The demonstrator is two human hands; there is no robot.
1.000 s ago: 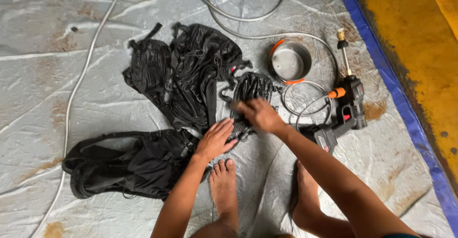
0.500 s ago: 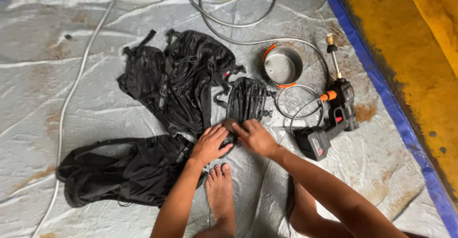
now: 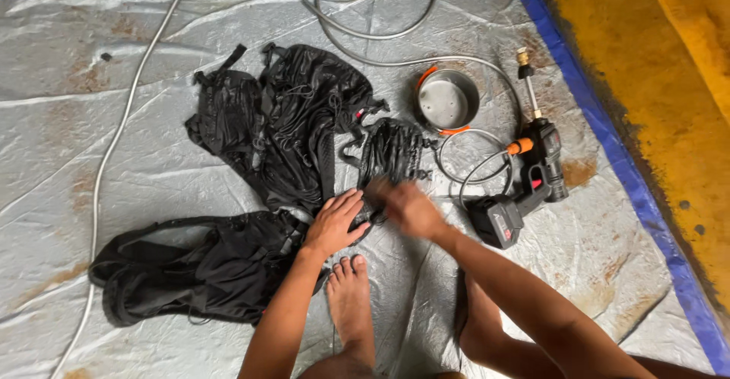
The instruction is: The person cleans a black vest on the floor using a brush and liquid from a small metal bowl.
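A wet black backpack (image 3: 281,128) lies spread open on a grey plastic tarp (image 3: 137,151), with a second black part (image 3: 198,269) of it at the lower left. My left hand (image 3: 334,223) presses flat on the black strap piece (image 3: 391,155) at its near end. My right hand (image 3: 407,206) is blurred with motion beside the left, on the same strap piece; I cannot tell what its fingers grip. My bare foot (image 3: 350,295) rests just below both hands.
A cordless black and orange spray gun (image 3: 528,181) lies right of the hands, its hose (image 3: 365,29) looping across the top. A small metal bowl with an orange rim (image 3: 447,101) sits above it. A blue tarp edge (image 3: 608,143) borders yellow ground at right.
My right hand has come down from the upper part of the strap piece to its near end, beside my left hand. The camera view shifted slightly.
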